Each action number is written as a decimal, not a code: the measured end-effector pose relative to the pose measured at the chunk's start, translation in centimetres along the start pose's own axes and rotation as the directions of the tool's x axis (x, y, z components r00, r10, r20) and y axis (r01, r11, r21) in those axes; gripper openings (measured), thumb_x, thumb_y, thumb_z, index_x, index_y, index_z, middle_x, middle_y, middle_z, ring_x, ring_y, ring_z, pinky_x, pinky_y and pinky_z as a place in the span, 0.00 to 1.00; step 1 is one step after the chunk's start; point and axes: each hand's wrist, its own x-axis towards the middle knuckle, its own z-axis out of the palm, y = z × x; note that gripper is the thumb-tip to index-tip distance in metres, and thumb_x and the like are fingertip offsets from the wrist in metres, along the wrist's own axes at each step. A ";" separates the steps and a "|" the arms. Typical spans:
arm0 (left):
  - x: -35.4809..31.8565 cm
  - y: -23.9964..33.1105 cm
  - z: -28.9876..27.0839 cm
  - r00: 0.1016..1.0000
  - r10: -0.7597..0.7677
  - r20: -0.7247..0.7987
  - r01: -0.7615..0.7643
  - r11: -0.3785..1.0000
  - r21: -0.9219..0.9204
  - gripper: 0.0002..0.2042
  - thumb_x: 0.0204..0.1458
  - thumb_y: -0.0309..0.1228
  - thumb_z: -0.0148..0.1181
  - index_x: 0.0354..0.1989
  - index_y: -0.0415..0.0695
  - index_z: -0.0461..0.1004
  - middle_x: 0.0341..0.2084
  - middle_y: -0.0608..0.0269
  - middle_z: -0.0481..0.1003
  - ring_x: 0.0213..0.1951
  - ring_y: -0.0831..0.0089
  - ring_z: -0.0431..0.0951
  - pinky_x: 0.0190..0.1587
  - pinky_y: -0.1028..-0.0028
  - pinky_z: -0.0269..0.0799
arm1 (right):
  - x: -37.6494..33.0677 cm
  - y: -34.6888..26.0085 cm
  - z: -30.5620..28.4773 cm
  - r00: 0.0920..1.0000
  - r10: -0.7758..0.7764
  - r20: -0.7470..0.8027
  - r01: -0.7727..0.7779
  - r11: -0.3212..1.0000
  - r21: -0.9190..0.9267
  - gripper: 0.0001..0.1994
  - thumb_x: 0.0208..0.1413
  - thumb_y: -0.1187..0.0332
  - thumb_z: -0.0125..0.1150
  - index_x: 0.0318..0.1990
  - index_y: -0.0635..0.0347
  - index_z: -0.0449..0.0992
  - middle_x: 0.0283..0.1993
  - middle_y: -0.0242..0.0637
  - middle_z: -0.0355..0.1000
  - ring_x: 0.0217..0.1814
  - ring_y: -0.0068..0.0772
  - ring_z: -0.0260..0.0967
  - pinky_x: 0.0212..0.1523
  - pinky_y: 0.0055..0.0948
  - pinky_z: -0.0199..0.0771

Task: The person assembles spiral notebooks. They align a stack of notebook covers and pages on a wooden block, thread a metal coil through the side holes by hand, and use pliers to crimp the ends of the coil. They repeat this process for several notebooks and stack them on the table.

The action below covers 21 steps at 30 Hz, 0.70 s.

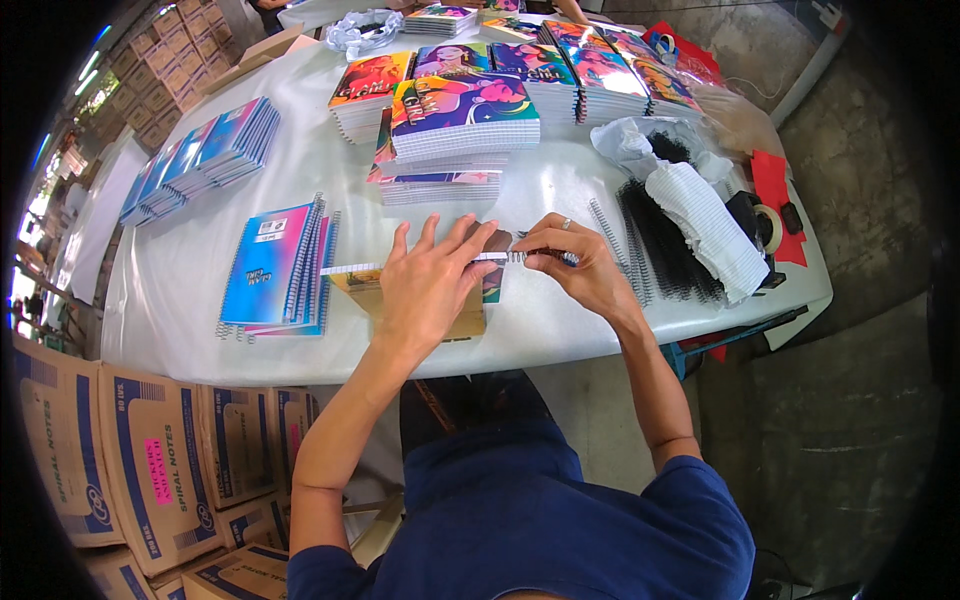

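Observation:
An unbound notebook (352,270) lies at the table's near edge on a brown cardboard piece (352,288). My left hand (430,285) presses flat on it, fingers spread. My right hand (575,262) pinches a wire spiral (518,257) at the notebook's right end. Loose spirals (610,235) lie just right of that hand.
Finished blue-pink spiral notebooks (275,265) lie to the left, more (200,155) at the far left. Colourful unbound stacks (465,115) fill the table's back. Black spirals (665,245), white wrapped spirals (710,225) and a tape roll (768,225) sit right. Cardboard boxes (150,470) stand lower left.

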 end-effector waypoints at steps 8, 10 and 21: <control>-0.1 0.0 -0.1 1.000 -0.012 0.025 0.012 1.000 -0.002 0.24 0.54 0.46 0.56 0.61 0.63 0.66 0.56 0.69 0.71 0.57 0.55 0.70 0.60 0.52 0.58 | 0.3 -1.4 -0.5 0.987 -0.103 0.122 0.123 0.979 -0.164 0.09 0.53 0.77 0.60 0.42 0.61 0.77 0.34 0.43 0.72 0.33 0.38 0.68 0.33 0.34 0.67; 0.1 0.1 -0.2 0.999 -0.013 0.035 0.013 1.000 -0.001 0.24 0.53 0.45 0.57 0.61 0.63 0.66 0.56 0.68 0.71 0.57 0.55 0.70 0.60 0.52 0.59 | -0.1 -1.5 -0.1 0.996 -0.080 0.048 0.089 0.974 -0.207 0.08 0.52 0.76 0.60 0.41 0.62 0.75 0.34 0.43 0.72 0.35 0.42 0.69 0.33 0.37 0.67; 0.8 0.9 -0.3 0.973 0.132 0.187 -0.124 0.991 -0.056 0.28 0.51 0.48 0.58 0.61 0.57 0.65 0.56 0.67 0.70 0.50 0.58 0.74 0.46 0.59 0.73 | 1.8 -0.3 -0.8 0.942 -0.021 0.335 0.061 0.992 -0.112 0.05 0.57 0.73 0.56 0.35 0.67 0.72 0.27 0.42 0.72 0.27 0.44 0.70 0.32 0.33 0.70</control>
